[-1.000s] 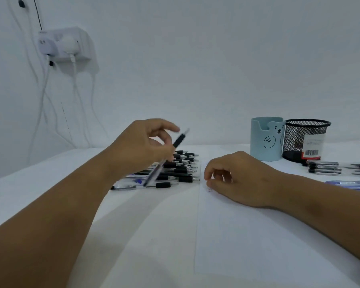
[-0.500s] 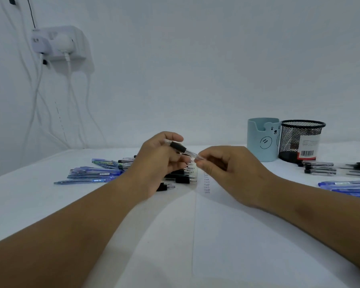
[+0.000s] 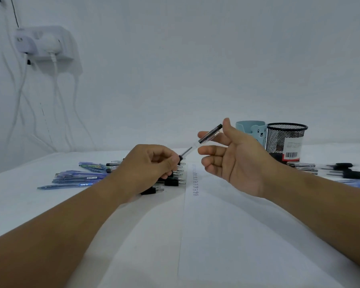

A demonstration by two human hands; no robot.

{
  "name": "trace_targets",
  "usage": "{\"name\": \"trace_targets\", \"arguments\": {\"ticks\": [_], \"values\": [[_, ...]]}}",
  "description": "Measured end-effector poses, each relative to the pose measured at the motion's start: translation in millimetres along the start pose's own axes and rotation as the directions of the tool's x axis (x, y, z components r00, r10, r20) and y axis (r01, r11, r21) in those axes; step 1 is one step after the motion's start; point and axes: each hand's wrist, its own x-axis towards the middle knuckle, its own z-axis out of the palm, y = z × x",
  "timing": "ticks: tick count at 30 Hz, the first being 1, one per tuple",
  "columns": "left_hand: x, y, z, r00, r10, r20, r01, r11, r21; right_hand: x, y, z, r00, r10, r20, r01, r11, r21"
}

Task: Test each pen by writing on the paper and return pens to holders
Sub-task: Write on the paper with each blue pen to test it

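Note:
My left hand grips the black grip end of a clear pen just above the pile of black pens. The pen slants up to the right, where my right hand, palm turned toward me, pinches its clear cap between thumb and forefinger. The white paper lies below, with a column of written test words near its left edge. A teal bear holder and a black mesh holder stand behind my right hand.
Several blue pens lie at the left of the white table. More black and blue pens lie at the right by the mesh holder. A wall socket with hanging cables is at the upper left.
My right hand has risen up and to the right and turned palm toward me, with the pen's cap end in its fingers. The pen now slants upward between both hands.

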Motion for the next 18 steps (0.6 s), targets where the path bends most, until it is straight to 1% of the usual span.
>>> {"name": "trace_targets", "arguments": {"ticks": [2,6,10,12,15,17,18], "values": [[-1.2,1.2,2.7,1.0,0.021,0.013,-0.021,0.999,0.037,-0.8,-0.6,-0.8,0.998,0.047,0.034,-0.048,0.998,0.031],[-3.0,2.9,3.9,0.999,0.036,-0.001,-0.036,0.998,0.042,-0.8,-1.8,0.4,0.996,0.055,0.063,-0.059,0.995,0.075],[-2.7,3.6,3.9,0.999,0.045,0.001,-0.045,0.999,0.006,1.9,1.2,-4.8,0.997,0.04,0.068,-0.043,0.998,0.044],[-2.5,5.0,6.3,0.999,0.052,0.009,-0.052,0.999,-0.016,3.5,3.3,-6.7,0.998,0.014,0.068,-0.013,1.0,-0.012],[-2.5,7.3,10.7,0.998,0.062,0.026,-0.061,0.998,-0.016,4.5,9.6,-3.8,0.998,-0.031,0.058,0.042,0.981,-0.19],[-3.1,8.8,10.2,0.996,0.066,0.065,-0.067,0.998,0.01,6.2,16.3,-1.8,0.994,-0.104,0.017,0.105,0.952,-0.286],[-3.1,8.6,8.2,0.994,0.068,0.09,-0.072,0.996,0.049,8.2,18.6,-1.5,0.989,-0.148,-0.03,0.132,0.946,-0.297]]}}
